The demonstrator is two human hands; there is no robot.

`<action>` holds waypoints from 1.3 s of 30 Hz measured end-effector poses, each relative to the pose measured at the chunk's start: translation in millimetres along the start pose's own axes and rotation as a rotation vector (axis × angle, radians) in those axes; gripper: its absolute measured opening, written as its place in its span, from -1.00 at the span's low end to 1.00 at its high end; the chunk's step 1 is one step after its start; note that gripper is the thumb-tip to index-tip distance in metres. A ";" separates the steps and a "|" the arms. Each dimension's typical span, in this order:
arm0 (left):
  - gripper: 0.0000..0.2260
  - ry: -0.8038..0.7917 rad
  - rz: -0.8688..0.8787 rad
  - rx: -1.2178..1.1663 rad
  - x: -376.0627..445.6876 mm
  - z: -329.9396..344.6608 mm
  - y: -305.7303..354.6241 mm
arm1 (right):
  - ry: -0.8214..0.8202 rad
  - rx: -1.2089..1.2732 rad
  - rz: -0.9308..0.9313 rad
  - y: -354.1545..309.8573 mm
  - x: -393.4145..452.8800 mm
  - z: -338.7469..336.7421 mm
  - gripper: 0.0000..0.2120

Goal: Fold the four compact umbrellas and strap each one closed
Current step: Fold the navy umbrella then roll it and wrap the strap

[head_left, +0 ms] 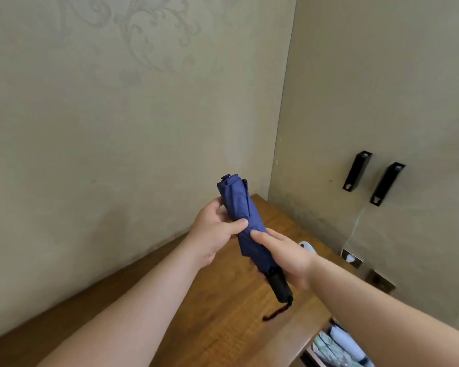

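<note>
Both hands are up in front of the person, sharing one folded umbrella above a wooden table. Left hand wraps the middle of the bundle from the left, thumb laid across the cloth and fingers curled behind it. Right hand grips lower down, near the handle, with its forefinger stretched straight along the fabric so its tip nearly meets the left thumb.

It is a navy umbrella, its thin cloth gathered into a rough tube with long creases and a flat pleat running down one side. It tilts, with the capped tip pointing up and away toward the wall. A black handle, stubby and rounded, sticks out below the right hand, and a dark cord loop dangles from its end toward the tabletop.

That table is warm brown with a visible grain, pushed into a corner of beige, faintly patterned walls. Two black box-shaped fittings hang on the right wall, with a white cable running below them. Pale folded cloth shows under the table's near edge.
</note>
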State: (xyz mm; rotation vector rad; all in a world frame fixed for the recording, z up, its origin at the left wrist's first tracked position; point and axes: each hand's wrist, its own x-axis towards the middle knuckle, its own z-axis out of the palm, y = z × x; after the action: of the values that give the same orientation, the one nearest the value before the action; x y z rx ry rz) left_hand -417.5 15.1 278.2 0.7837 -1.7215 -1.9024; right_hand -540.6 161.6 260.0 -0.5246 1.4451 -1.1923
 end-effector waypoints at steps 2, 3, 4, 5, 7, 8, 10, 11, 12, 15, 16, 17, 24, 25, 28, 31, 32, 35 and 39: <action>-0.65 -0.030 -0.006 -0.003 5.9 22.8 -6.2 | 0.114 -0.018 -0.076 9.7 -6.4 -12.6 -0.59; -0.65 -0.059 -0.018 -0.017 9.9 34.7 -9.1 | 0.141 0.014 -0.089 14.9 -9.2 -21.0 -0.60; -0.64 -0.094 -0.026 -0.023 14.0 47.3 -11.5 | 0.161 0.045 -0.093 20.4 -10.6 -31.2 -0.59; -0.64 -0.123 -0.035 -0.023 18.3 60.3 -14.1 | 0.176 0.065 -0.097 24.9 -12.8 -41.9 -0.58; -0.66 -0.144 -0.058 -0.005 28.4 87.4 -22.8 | 0.190 0.072 -0.107 32.9 -17.0 -65.8 -0.55; -0.66 -0.143 -0.065 0.002 33.6 101.1 -28.1 | 0.194 0.069 -0.115 35.8 -20.6 -77.7 -0.53; -0.63 -0.134 -0.089 0.000 42.8 129.0 -40.8 | 0.224 0.024 -0.129 43.8 -26.9 -106.8 -0.55; -0.63 -0.129 -0.103 -0.006 46.8 143.4 -49.2 | 0.246 -0.035 -0.132 49.5 -30.6 -124.2 -0.58; -0.62 -0.123 -0.123 -0.015 49.8 158.2 -59.5 | 0.264 -0.107 -0.123 57.7 -34.4 -143.2 -0.62; -0.62 -0.131 -0.218 -0.050 48.6 208.4 -103.9 | 0.296 -0.264 -0.008 97.6 -47.7 -199.0 -0.64; -0.63 -0.142 -0.270 -0.068 45.0 226.5 -123.6 | 0.314 -0.284 0.038 116.4 -53.4 -214.5 -0.61; -0.64 -0.139 -0.333 -0.091 40.6 244.1 -144.4 | 0.345 -0.294 0.073 137.1 -58.7 -228.5 -0.62; -0.85 -0.044 -0.899 -0.174 -10.4 333.3 -303.2 | 0.380 -0.539 0.414 285.8 -101.9 -303.6 -0.53; -0.86 0.001 -0.982 -0.166 -14.8 340.0 -319.0 | 0.352 -0.584 0.478 303.2 -104.8 -310.5 -0.48; -0.58 0.133 -1.080 -0.084 -14.7 342.5 -369.9 | 0.264 -0.783 0.619 342.4 -98.0 -325.4 -0.47; -0.27 -0.067 -0.824 0.533 -5.7 332.2 -412.9 | 0.194 -0.918 0.642 361.9 -68.5 -333.1 -0.55; -0.31 -0.197 -0.660 0.808 -2.3 327.9 -420.5 | 0.160 -0.961 0.636 364.9 -55.4 -335.3 -0.57; -0.47 -0.540 -0.265 1.260 7.0 313.4 -431.5 | 0.078 -1.015 0.593 376.9 -19.1 -336.3 -0.64; -0.37 -0.835 -0.165 1.450 -2.7 307.4 -448.1 | 0.043 -0.913 0.576 408.9 8.3 -322.4 -0.62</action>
State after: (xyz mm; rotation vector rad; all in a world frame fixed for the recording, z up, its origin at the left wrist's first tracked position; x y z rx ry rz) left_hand -605.1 294.2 -148.7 0.5014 -3.6740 -0.7201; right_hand -717.1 432.7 -148.1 -0.6181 1.9708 -0.0429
